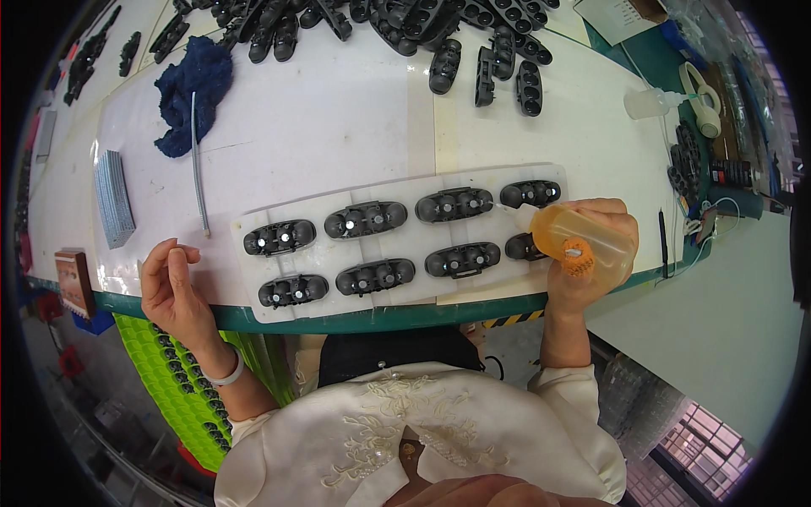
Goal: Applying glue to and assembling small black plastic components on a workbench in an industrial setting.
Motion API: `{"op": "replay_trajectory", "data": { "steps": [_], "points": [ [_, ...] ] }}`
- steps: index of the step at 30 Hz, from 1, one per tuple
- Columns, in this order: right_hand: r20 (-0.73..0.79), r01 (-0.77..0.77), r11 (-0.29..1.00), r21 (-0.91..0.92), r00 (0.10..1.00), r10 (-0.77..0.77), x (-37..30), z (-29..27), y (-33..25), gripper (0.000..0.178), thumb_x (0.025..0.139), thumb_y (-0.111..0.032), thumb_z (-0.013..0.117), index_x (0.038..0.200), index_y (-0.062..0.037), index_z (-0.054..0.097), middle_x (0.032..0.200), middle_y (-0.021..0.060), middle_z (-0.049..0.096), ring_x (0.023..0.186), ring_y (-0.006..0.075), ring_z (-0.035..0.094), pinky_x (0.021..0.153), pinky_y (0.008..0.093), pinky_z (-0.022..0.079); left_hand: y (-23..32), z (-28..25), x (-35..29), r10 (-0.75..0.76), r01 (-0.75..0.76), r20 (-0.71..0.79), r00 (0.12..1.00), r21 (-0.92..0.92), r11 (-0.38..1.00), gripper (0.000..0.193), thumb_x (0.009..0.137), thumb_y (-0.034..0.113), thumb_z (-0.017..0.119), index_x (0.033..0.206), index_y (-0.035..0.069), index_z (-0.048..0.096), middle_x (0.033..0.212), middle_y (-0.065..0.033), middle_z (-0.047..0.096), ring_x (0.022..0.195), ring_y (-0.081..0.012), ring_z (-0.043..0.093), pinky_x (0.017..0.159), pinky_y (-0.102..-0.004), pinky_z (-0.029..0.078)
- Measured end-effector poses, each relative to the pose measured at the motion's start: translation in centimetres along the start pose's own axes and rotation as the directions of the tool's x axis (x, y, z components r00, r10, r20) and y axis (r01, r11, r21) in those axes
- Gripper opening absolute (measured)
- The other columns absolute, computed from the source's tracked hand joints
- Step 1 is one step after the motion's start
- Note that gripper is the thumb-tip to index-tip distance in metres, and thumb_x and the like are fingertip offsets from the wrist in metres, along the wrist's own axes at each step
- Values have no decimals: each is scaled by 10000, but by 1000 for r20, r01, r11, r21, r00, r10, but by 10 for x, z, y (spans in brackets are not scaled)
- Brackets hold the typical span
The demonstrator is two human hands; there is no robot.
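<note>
My right hand point(583, 275) is wrapped round a squeeze bottle point(596, 241) of amber liquid. An orange textured cover point(579, 258), apparently on a finger, shows against the bottle. The bottle lies tilted, its pale nozzle point(517, 217) pointing left among the parts at the right end of a white fixture board point(334, 253). Two rows of black oblong parts with round domes sit on this board, such as one black part point(454, 204) near the nozzle. The bottle partly covers the near-right part point(524, 247). Left of the board, my left hand point(176, 291) hovers with loosely bent fingers, holding nothing.
A heap of similar black parts point(405, 25) spreads along the far side. Left stand a dark blue cloth point(193, 89), a thin rod point(198, 169) and a stack of grey strips point(115, 198). A small white bottle point(649, 104) stands far right. A green tray point(156, 363) sits below the table edge.
</note>
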State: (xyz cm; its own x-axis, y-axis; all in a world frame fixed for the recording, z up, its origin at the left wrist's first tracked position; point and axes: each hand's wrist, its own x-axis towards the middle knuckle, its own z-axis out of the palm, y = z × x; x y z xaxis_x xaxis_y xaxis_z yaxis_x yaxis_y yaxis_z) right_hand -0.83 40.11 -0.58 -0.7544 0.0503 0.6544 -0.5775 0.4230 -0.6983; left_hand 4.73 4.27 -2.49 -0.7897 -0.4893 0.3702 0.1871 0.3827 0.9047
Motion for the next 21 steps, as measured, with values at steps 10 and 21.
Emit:
{"op": "replay_trajectory", "data": {
  "steps": [10,21],
  "points": [
    [51,14,1000,-25,999,-12,2,-1,-2,339,814,-318,548,808,16,494,774,103,515,702,190,544,580,250,455,-1,0,0,-6,6,-9,1000,10,1000,121,837,24,526,931,-39,570,733,-72,571,675,-104,512,651,-209,406],
    [-87,15,989,-146,996,-28,6,-28,12,291,816,-272,496,807,18,481,746,115,501,671,196,522,577,249,445,-5,-4,0,-14,15,-24,1000,46,999,131,842,29,522,940,-45,568,729,-68,568,684,-92,503,653,-206,399]
  ]
}}
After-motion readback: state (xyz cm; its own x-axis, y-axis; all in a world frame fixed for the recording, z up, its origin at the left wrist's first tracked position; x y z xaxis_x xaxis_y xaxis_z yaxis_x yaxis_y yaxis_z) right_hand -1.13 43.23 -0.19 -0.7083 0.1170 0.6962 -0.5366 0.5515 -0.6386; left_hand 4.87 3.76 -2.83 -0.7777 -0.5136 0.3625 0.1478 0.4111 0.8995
